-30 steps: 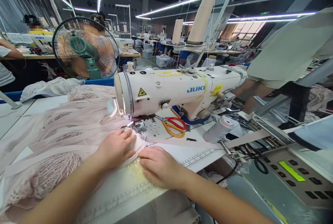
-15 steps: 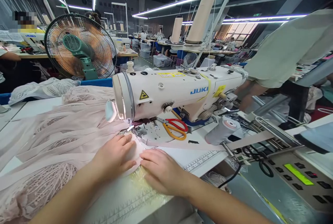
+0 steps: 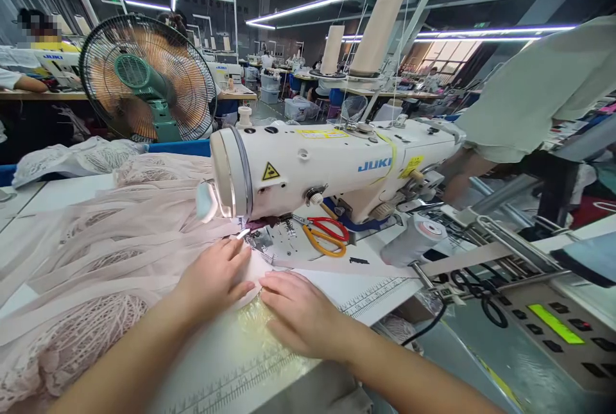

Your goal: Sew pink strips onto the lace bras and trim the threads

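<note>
My left hand (image 3: 214, 278) lies flat with fingers stretched out on pale pink lace fabric (image 3: 96, 247), close in front of the presser foot (image 3: 250, 234) of a white JUKI sewing machine (image 3: 332, 167). My right hand (image 3: 301, 311) rests flat beside it on the table, fingers together, pressing the edge of the fabric strip. The two hands nearly touch at the fingertips. A pink band (image 3: 337, 266) runs from under the needle toward the right.
Red and yellow scissors (image 3: 327, 234) lie on the machine bed. A thread cone (image 3: 409, 244) lies to the right, beside a control panel (image 3: 553, 330). A green fan (image 3: 147, 80) stands behind the fabric. Another person (image 3: 524, 99) stands at the right; workers sit far left.
Both hands have shifted slightly toward the needle with the fabric; the camera view tilted a little. Hands stay flat on the cloth.
</note>
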A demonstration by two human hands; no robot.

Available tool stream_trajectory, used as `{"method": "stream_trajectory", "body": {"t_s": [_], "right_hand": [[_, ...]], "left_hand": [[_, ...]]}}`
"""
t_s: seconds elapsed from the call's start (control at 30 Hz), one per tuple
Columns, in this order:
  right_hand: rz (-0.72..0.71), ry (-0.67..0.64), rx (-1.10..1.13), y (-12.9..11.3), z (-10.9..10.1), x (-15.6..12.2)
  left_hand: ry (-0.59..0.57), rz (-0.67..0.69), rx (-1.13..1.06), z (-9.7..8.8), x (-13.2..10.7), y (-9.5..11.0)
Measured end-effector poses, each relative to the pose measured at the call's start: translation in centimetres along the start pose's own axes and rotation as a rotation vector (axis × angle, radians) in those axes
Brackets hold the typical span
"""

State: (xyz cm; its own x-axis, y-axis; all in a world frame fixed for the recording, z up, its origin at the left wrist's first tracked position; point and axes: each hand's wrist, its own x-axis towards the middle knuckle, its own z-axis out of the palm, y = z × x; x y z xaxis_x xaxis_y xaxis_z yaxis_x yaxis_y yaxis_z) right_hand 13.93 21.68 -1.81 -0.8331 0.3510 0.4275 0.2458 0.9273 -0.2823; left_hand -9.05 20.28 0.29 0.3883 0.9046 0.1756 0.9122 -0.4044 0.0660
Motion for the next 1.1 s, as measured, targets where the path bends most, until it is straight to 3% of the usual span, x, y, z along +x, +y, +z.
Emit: {"method": "stream_trajectory", "body": {"t_s": [0.6, 0.8, 1.1], "right_hand": [[-0.048, 0.019, -0.011, 0.3, 0.1, -0.3], [-0.036, 0.017, -0.014, 0.2, 0.0, -0.1], [0.058, -0.137, -0.009, 0.0, -0.3, 0.0]], "left_hand": [[-0.033, 0.131, 0.022, -0.4, -0.3, -0.8], [-0.032, 0.101, 0.006, -0.3, -0.3, -1.0], [0.02, 0.118, 0.03, 0.0, 0.0, -1.6]]}}
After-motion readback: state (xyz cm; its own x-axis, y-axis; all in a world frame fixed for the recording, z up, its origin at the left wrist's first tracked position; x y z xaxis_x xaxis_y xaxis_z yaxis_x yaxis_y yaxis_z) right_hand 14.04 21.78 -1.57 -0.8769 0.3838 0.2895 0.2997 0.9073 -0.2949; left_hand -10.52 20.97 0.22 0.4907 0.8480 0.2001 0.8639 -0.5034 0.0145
